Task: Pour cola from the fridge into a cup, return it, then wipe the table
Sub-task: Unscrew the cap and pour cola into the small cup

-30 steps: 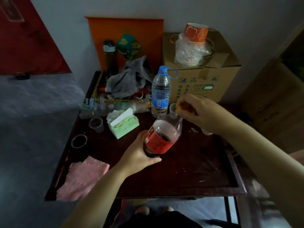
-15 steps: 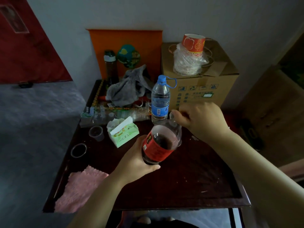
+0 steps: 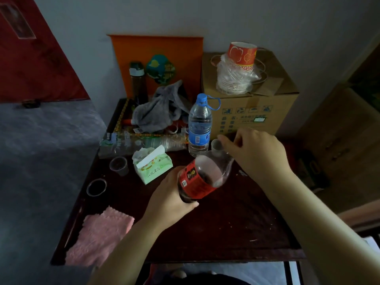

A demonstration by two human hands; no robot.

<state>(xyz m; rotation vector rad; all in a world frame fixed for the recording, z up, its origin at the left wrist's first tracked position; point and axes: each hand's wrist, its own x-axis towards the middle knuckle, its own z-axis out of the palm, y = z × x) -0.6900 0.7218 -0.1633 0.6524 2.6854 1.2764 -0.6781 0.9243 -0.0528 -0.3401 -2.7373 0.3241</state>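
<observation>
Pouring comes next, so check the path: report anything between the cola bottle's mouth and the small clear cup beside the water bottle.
The right hand covers the neck of the cola bottle, hiding the mouth; cap on or off cannot be told. Otherwise nothing visible lies between it and the small clear cup.

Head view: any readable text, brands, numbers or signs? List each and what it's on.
No text reads clearly.
Red label on cola bottle: too blurred.
Blue label on water bottle: too small.
Print on tissue pack: blurred characters.
Print on cardboard box: pictograms and characters, illegible.
</observation>
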